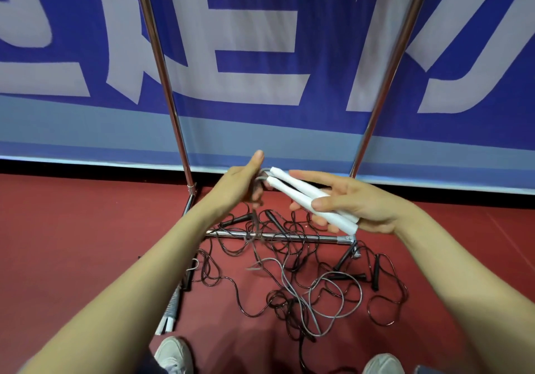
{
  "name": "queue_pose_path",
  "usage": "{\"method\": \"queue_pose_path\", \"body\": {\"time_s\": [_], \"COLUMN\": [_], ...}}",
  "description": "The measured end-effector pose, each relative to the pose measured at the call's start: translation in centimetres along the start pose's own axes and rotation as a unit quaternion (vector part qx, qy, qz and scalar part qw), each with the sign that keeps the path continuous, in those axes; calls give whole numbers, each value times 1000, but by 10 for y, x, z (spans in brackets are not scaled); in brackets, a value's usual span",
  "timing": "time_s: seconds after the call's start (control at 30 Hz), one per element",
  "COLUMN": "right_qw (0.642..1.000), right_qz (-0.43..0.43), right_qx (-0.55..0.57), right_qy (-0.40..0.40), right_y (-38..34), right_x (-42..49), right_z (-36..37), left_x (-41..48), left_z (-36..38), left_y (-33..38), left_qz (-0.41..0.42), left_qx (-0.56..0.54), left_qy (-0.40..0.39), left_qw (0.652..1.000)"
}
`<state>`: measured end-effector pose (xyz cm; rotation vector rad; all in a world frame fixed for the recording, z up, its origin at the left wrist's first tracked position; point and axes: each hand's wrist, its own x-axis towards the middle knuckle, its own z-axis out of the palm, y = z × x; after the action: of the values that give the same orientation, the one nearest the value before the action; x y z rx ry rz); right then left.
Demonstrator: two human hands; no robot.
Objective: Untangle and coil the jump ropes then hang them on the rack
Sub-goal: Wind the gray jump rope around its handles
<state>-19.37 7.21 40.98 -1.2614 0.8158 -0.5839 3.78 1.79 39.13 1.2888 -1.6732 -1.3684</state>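
My right hand (356, 204) clasps two white plastic jump-rope handles (292, 192). My left hand (244, 181) grips their grey cord (263, 178) at the handle tips. Below, a tangle of black jump ropes (220, 275) on the red floor (86, 228) lies snarled across the chrome rack (318, 239) base bar.

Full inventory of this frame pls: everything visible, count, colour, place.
White plastic jump rope handles: two, white, in right hand.
Thin grey rope cord: one, grey, from handles through left hand to floor.
Tangled black jump ropes: several, black, floor, across rack base.
Bundled rope: one, grey-white, floor, left of tangle.
Chrome metal rack: one, silver, before banner.
Fabric banner: one, blue-white, behind rack.
Floor: one, red, underfoot.
Sneakers: two, white, bottom edge.
Left hand: one, grips cord.
Right hand: one, holds handles.
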Motion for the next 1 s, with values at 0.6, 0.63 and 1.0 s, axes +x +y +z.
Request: {"method": "queue_pose_path", "body": {"time_s": [0.6,0.63,1.0], "right_qw": [824,849,888], "right_qz": [-75,-92,-210], "right_qx": [-420,-347,220], "right_qy": [372,388,344], "right_y": [12,14,1], "right_x": [5,12,60], "right_z": [-23,-18,26], "left_x": [-21,-25,-19], "left_z": [10,19,60], "left_y": [32,35,11], "left_qz": [1,6,199], "left_qx": [-36,-82,121], "left_qy": [-43,-66,84], "left_qw": [998,994,969]}}
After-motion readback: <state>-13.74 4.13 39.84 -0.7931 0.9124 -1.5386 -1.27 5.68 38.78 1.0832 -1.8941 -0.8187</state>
